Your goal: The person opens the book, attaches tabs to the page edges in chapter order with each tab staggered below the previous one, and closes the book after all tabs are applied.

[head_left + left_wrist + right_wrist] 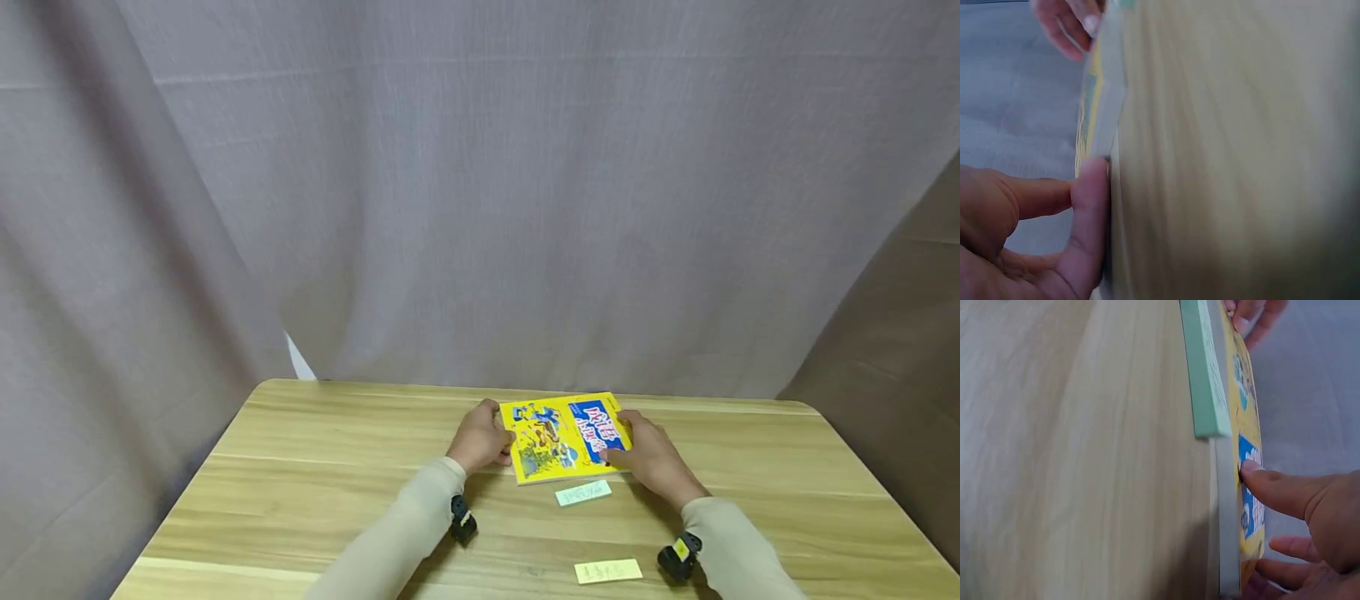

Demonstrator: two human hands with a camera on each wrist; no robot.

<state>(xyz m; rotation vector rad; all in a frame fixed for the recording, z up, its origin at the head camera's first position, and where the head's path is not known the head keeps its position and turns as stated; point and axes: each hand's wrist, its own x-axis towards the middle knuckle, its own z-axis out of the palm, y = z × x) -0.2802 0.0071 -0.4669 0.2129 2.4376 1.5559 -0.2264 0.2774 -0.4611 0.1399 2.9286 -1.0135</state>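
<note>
A yellow book (547, 437) with a blue title panel and cartoon figures lies face up near the back of the table. My left hand (480, 437) pinches its left edge; in the left wrist view the left thumb and a finger (1089, 219) meet at the book's corner. On the other side, my right hand (652, 454) grips the right edge, its thumb (1272, 486) over the blue panel and the other fingers lower at the edge. Just in front of the book sits a pale green sticky-note pad (583, 492) with handwriting on it.
A pale yellow sticky-note pad (608, 571), also written on, lies nearer the front of the wooden table (337, 467). Grey curtain cloth (480, 208) hangs behind the table's back edge and along its sides. Each wrist wears a small black camera.
</note>
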